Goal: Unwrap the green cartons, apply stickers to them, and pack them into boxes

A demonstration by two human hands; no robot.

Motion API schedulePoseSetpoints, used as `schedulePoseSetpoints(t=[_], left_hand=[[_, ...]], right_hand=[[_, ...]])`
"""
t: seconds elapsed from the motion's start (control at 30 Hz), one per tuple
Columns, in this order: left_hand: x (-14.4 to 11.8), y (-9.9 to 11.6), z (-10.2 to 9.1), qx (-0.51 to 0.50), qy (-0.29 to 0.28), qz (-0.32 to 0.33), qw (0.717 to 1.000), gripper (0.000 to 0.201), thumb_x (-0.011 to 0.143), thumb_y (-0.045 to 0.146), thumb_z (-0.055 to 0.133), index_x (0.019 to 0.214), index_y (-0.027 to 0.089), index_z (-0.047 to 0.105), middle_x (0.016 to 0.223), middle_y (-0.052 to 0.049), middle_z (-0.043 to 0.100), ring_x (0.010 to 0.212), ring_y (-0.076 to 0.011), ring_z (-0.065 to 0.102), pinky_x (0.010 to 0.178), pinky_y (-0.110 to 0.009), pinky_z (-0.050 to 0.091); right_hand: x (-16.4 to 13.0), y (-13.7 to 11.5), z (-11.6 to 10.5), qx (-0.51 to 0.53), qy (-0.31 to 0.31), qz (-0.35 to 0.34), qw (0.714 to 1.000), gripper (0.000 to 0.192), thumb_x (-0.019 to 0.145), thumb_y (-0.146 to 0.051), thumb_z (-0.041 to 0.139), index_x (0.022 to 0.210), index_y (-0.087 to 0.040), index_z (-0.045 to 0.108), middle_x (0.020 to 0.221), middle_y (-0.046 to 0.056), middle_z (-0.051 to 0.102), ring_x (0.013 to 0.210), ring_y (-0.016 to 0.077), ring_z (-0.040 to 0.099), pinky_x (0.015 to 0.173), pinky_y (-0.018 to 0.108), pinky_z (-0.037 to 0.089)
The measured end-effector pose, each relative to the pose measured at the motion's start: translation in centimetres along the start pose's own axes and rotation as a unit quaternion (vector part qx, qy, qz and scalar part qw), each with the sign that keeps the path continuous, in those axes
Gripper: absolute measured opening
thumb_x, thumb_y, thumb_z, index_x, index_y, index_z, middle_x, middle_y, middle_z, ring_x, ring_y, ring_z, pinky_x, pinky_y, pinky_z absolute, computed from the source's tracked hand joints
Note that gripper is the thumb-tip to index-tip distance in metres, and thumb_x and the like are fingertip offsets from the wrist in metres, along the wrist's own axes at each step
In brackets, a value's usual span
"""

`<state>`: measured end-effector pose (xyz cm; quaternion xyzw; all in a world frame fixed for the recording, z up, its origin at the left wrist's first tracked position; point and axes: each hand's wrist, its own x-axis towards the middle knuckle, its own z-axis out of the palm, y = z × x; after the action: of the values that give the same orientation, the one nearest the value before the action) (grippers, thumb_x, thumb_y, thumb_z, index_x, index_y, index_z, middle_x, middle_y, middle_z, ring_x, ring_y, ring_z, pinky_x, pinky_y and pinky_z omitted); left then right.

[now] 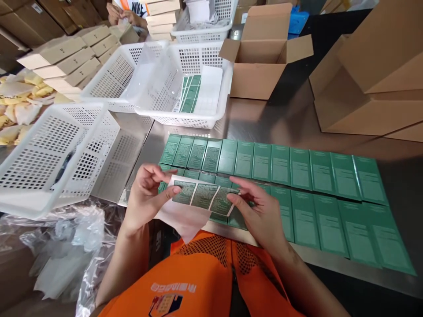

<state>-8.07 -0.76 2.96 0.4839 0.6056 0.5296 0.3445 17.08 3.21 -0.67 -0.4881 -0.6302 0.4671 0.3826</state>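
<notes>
My left hand pinches the left end of a white backing sheet of green labels, held just above the table's near edge. Three labels show on the sheet. My right hand touches the right end of the sheet, fingers at the rightmost label. Under and beyond the hands lie two rows of flat green boxes laid side by side on the steel table.
Three white perforated baskets stand left and ahead: a tilted one, one in the middle, one with green labels and white sheets. An open cardboard box and larger cartons sit at right. Another person's hands work at the far end.
</notes>
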Motion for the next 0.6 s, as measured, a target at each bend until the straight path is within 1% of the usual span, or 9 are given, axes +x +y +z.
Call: schedulePoseSetpoints(t=[0.07, 0.13, 0.2, 0.27, 0.33, 0.37, 0.43, 0.5, 0.6], left_hand=[[0.1, 0.0, 0.0, -0.034, 0.022, -0.062, 0.997, 0.047, 0.064, 0.022, 0.087, 0.105, 0.026, 0.065, 0.062, 0.006, 0.069, 0.058, -0.0148, 0.066, 0.068, -0.030, 0.057], [0.5, -0.2, 0.1, -0.037, 0.011, -0.117, 0.992, 0.043, 0.062, 0.025, 0.088, 0.102, 0.022, 0.071, 0.061, 0.003, 0.069, 0.053, -0.0119, 0.060, 0.058, -0.026, 0.052], [1.1, -0.6, 0.1, -0.040, 0.010, -0.151, 0.988, 0.028, 0.060, 0.027, 0.089, 0.083, 0.018, 0.075, 0.060, 0.002, 0.068, 0.054, -0.0106, 0.058, 0.053, -0.023, 0.048], [2.1, -1.1, 0.1, -0.058, 0.029, -0.173, 0.983, 0.023, 0.057, 0.027, 0.090, 0.071, 0.017, 0.074, 0.060, 0.001, 0.066, 0.055, -0.0091, 0.055, 0.050, -0.020, 0.043], [3.3, -1.7, -0.1, -0.086, 0.042, -0.199, 0.975, 0.025, 0.053, 0.026, 0.091, 0.069, 0.017, 0.073, 0.059, 0.002, 0.063, 0.052, -0.0072, 0.051, 0.047, -0.019, 0.038], [3.9, -1.9, -0.3, -0.102, 0.041, -0.215, 0.970, 0.027, 0.051, 0.025, 0.091, 0.069, 0.017, 0.072, 0.058, 0.003, 0.062, 0.049, -0.0062, 0.048, 0.045, -0.018, 0.035], [5.3, -2.2, -1.0, -0.129, 0.028, -0.236, 0.963, 0.029, 0.050, 0.022, 0.091, 0.070, 0.019, 0.071, 0.055, 0.005, 0.057, 0.045, -0.0048, 0.042, 0.041, -0.017, 0.029], [6.7, -2.4, -1.7, -0.138, 0.008, -0.229, 0.964, 0.029, 0.052, 0.019, 0.088, 0.075, 0.020, 0.071, 0.057, 0.006, 0.056, 0.046, -0.0051, 0.042, 0.040, -0.017, 0.028], [8.2, -2.4, -1.9, -0.116, -0.028, -0.211, 0.970, 0.029, 0.057, 0.015, 0.081, 0.085, 0.020, 0.073, 0.064, 0.004, 0.058, 0.052, -0.0069, 0.047, 0.044, -0.018, 0.033]], right_hand=[[0.1, 0.1, 0.0, -0.003, 0.015, 0.028, 0.999, 0.026, 0.086, -0.040, 0.073, 0.109, -0.027, 0.071, 0.068, -0.004, 0.065, 0.059, 0.0148, 0.060, 0.055, 0.025, 0.049], [0.3, 0.3, 0.0, -0.025, 0.027, 0.008, 0.999, 0.016, 0.087, -0.039, 0.072, 0.096, -0.026, 0.071, 0.068, -0.003, 0.066, 0.059, 0.0157, 0.061, 0.055, 0.026, 0.049], [0.4, 0.4, -0.1, -0.068, 0.048, -0.090, 0.992, 0.009, 0.091, -0.032, 0.067, 0.086, -0.026, 0.070, 0.076, 0.001, 0.070, 0.069, 0.0183, 0.065, 0.064, 0.031, 0.052], [0.3, 0.2, -0.3, -0.120, 0.051, -0.237, 0.963, 0.014, 0.093, -0.027, 0.063, 0.083, -0.028, 0.072, 0.084, 0.003, 0.073, 0.083, 0.0215, 0.067, 0.076, 0.036, 0.053], [-0.3, -0.3, -0.9, -0.155, 0.006, -0.357, 0.921, 0.015, 0.093, -0.026, 0.063, 0.087, -0.035, 0.074, 0.086, 0.000, 0.075, 0.089, 0.0224, 0.068, 0.083, 0.039, 0.053], [-0.7, -0.8, -1.3, -0.155, -0.031, -0.389, 0.907, 0.015, 0.093, -0.027, 0.065, 0.090, -0.038, 0.074, 0.085, -0.003, 0.075, 0.088, 0.0214, 0.069, 0.084, 0.039, 0.053], [-1.2, -1.7, -2.5, -0.119, -0.096, -0.397, 0.905, 0.016, 0.095, -0.029, 0.063, 0.095, -0.042, 0.072, 0.082, -0.007, 0.076, 0.084, 0.0192, 0.070, 0.087, 0.038, 0.055], [-0.9, -2.3, -3.9, -0.054, -0.114, -0.380, 0.916, 0.014, 0.097, -0.033, 0.061, 0.100, -0.041, 0.072, 0.082, -0.006, 0.075, 0.081, 0.0189, 0.070, 0.085, 0.038, 0.057], [1.7, -2.2, -5.6, 0.016, -0.041, -0.316, 0.948, 0.008, 0.093, -0.034, 0.066, 0.098, -0.037, 0.072, 0.080, -0.002, 0.073, 0.077, 0.0201, 0.068, 0.078, 0.040, 0.057]])
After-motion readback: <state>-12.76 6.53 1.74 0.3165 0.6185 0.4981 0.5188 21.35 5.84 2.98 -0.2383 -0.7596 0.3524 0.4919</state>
